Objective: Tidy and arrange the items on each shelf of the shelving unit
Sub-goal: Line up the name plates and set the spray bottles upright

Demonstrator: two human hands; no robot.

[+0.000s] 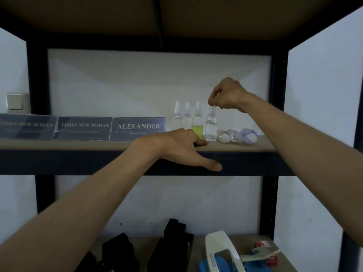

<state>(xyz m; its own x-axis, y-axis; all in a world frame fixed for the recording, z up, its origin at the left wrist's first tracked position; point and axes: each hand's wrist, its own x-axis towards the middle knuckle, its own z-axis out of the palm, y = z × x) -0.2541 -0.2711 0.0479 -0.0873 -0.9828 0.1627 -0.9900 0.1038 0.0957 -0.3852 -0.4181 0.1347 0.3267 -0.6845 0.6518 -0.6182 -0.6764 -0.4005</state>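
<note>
On the upper shelf (78, 144) stand several small clear spray bottles in a row. My right hand (225, 95) pinches the cap of the rightmost upright bottle (211, 124) from above. A bottle with yellow liquid (197, 122) stands just left of it. More small bottles (237, 135) lie on their sides to the right. My left hand (182, 148) rests on the shelf's front edge, fingers on the board and thumb down over the dark rail. Three dark name plates (137, 128) line the shelf's left half.
The lower shelf (245, 240) holds black stands (170, 246) on the left, a white and blue tape dispenser (222, 252), and small red boxes (263, 244) at the right. Dark metal posts (279, 95) frame the unit. A wall switch (14, 101) is at far left.
</note>
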